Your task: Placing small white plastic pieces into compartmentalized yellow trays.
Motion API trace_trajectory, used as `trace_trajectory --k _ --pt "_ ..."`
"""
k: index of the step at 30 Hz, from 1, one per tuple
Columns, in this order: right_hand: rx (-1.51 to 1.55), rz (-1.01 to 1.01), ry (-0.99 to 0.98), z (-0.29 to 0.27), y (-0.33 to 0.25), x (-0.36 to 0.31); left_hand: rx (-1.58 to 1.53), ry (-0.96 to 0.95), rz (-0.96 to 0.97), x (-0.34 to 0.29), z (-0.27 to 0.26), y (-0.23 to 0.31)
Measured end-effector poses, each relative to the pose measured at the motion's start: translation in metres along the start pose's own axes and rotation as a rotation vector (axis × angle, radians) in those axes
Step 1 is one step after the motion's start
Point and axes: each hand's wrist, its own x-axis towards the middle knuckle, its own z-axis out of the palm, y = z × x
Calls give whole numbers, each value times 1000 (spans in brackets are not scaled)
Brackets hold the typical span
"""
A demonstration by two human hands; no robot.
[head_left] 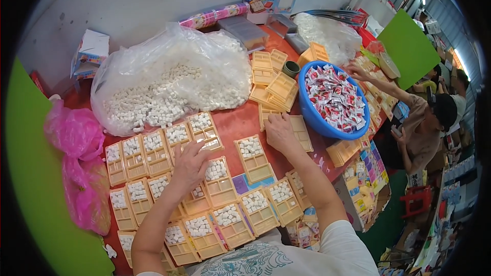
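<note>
Rows of tan compartment trays (238, 226), many with small white cubes in one section, lie in front of me. My left hand (188, 168) rests over the middle trays, fingers stretched and apart, holding nothing I can see. Farther to the right, my right hand (281, 134) has its fingers curled down at an empty tan tray (265, 113) and seems to grip its edge; the fingertips are partly hidden. Another empty tray (300, 132) lies just right of that hand. Between my arms sits a separate tray (254, 159) with cubes in its far section.
A large clear plastic bag (169, 82) of white cubes lies at the back left. At the right stands a blue basin (303, 99) full of small sachets, beside stacked empty trays (282, 88). A co-worker (424, 117) reaches across past the basin. Pink plastic bags (76, 138) hang at the left.
</note>
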Motion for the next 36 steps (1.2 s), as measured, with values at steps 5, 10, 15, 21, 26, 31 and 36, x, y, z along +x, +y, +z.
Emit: trace_trajectory --k 5,10,15,21,26,31,36 --pt "87 -51 3 -28 -9 6 -21 39 60 12 2 4" --pt "229 -210 47 -75 -41 17 -429 28 -39 33 17 9" --pt "289 -443 84 -92 -80 25 -1675 -180 -665 63 -1 23" --pt "554 -538 -29 -75 -117 63 -1826 231 -529 52 8 -22" --pt "1027 -313 39 -47 -147 155 -1739 522 -549 29 -22 -69" --pt "720 -213 173 6 -162 271 -1624 669 -653 20 -58 -98" --pt "362 -28 -436 51 -171 317 -1493 675 -670 20 -56 -133"
